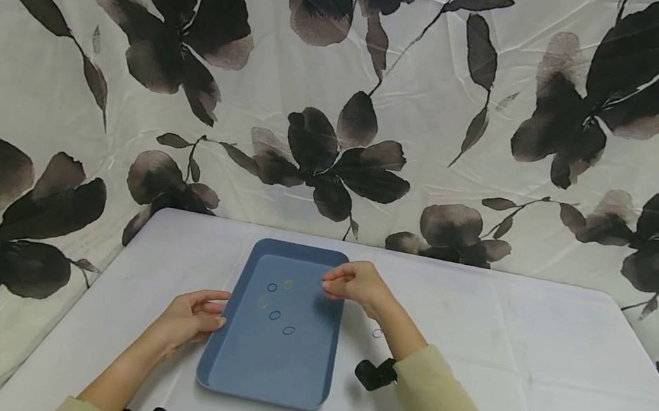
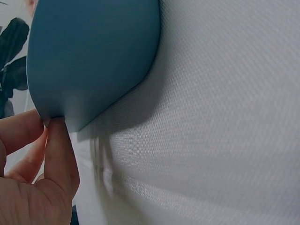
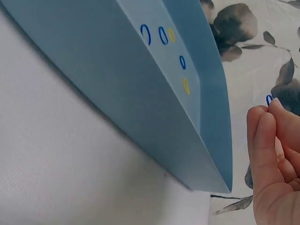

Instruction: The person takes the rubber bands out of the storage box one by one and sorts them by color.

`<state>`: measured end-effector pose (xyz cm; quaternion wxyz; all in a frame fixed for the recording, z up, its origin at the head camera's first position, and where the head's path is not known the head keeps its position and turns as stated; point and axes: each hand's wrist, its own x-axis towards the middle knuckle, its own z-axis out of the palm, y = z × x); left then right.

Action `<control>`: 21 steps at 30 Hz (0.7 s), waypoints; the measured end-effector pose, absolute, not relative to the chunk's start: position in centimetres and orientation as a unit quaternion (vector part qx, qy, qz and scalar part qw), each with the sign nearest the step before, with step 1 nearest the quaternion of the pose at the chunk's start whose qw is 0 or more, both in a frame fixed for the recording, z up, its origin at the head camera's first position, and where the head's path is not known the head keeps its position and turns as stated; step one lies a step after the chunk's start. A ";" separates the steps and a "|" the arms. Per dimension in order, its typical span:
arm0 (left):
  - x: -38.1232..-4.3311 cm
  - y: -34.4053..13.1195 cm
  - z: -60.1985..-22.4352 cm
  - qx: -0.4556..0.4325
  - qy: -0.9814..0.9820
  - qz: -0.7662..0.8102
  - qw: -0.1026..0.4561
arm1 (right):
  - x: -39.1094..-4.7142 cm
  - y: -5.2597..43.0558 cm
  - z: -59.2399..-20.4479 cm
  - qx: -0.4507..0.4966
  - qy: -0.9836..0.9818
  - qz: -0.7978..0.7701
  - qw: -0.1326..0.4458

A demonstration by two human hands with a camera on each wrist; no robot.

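A blue rectangular tray (image 1: 269, 374) lies on the table with thin loops that look like rubber bands inside. Three of them are blue, such as the blue rubber band (image 1: 275, 315), and two are yellow, such as the yellow rubber band (image 1: 288, 284). At the tray's left rim, my left hand (image 1: 187, 318) pinches the edge between thumb and fingers (image 2: 58, 145). Above the tray's far right corner, my right hand (image 1: 356, 284) pinches a small blue rubber band (image 3: 269, 100) at its fingertips. The held band shows above the fingertips in the right wrist view.
Another blue loop (image 1: 377, 333) lies on the white table (image 1: 502, 373), right of the tray and beside the right forearm. Black wrist cameras sit on both wrists, the right camera (image 1: 374, 374) close to the table. A flower-printed cloth (image 1: 351, 59) hangs behind the table.
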<state>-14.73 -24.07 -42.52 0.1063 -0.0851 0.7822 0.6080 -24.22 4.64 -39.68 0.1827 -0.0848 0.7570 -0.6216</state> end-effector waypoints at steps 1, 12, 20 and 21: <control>-14.7 -24.1 -42.5 -0.084 0.782 0.608 0.107 | -24.2 4.8 -39.7 -0.084 0.755 -0.624 0.184; -14.7 -24.1 -42.3 -0.083 0.783 0.606 0.110 | -24.0 6.3 -39.5 -0.072 0.753 -0.626 0.190; -14.7 -24.0 -42.2 -0.085 0.781 0.608 0.112 | -23.7 7.5 -39.9 -0.077 0.761 -0.615 0.192; -14.7 -24.0 -42.2 -0.085 0.781 0.609 0.112 | -23.7 7.7 -40.0 -0.075 0.762 -0.614 0.191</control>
